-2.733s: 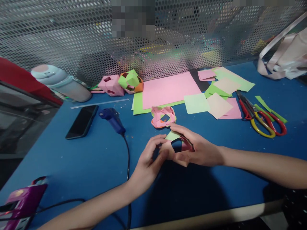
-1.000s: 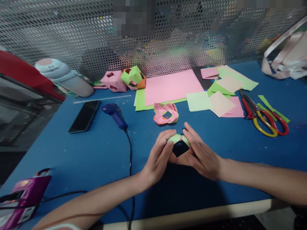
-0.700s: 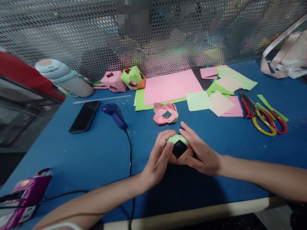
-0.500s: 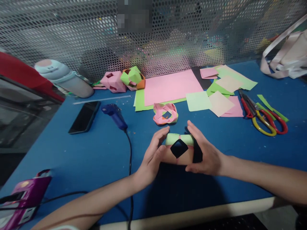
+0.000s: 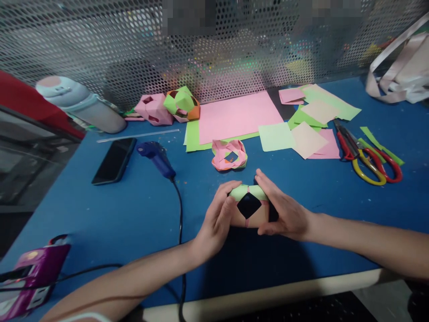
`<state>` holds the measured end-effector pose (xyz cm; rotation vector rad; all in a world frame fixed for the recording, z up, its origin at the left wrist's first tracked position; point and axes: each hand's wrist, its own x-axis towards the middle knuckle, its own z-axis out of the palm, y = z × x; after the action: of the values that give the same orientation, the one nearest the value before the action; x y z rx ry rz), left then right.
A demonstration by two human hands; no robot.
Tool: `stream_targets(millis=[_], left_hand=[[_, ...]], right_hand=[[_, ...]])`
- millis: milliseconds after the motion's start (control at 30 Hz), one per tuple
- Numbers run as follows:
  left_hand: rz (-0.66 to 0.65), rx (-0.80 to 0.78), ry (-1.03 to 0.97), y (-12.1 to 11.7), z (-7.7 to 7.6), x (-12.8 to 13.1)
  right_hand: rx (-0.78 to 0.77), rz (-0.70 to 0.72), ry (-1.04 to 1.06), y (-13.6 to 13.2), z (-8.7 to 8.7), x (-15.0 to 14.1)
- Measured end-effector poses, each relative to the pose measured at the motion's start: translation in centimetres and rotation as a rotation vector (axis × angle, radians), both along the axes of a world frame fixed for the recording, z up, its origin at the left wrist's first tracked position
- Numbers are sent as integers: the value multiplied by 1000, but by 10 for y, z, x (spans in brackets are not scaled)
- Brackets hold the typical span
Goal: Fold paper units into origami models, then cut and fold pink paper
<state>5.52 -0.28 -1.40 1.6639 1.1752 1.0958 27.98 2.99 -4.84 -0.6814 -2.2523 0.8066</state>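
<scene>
Between my hands is a folded paper box (image 5: 259,217), light green on top and peach in front, with pink lines along its joins and a dark diamond-shaped opening. My left hand (image 5: 217,219) presses the left side, thumb and fingers against the paper. On the opposite side, my right hand (image 5: 286,213) curves around it, thumb low near the front corner and fingers along the upper right edge. Just beyond the box lies a pink folded paper ring (image 5: 221,162) with a hole in its middle.
Loose paper sheets (image 5: 241,117) lie at the back, with cut squares (image 5: 276,136) to their right. Scissors (image 5: 368,167) rest at right. At left are a blue glue gun (image 5: 157,161) with its cord, a phone (image 5: 114,161), a bottle (image 5: 97,112) and a purple device (image 5: 43,268).
My hands have drawn closer together around the paper box, the right hand shifting slightly left. The view has moved a little; the other things keep their places on the table.
</scene>
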Motion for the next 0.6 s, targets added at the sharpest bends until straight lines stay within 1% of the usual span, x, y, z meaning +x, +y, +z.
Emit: stream_targets(millis=[133,233,367,433,500,600], left_hand=[[11,-5,19,2,-2,1],[45,-32,7,5,-1,3],[135,-216,21,12,6,7],[166,-282,16,14,10,8],[164,-286,-13,15,13,8],[128,-264,-52,15,14,5]], right_hand=[[-17,-4,12,1,-2,-1],[-47,-21,7,2,1,-2],[-119,-55,-33,5,8,-3],[-140,-67,-48,7,10,-3],[-147,-79,-41,9,9,-3],[-172,-88,-22,11,9,-2]])
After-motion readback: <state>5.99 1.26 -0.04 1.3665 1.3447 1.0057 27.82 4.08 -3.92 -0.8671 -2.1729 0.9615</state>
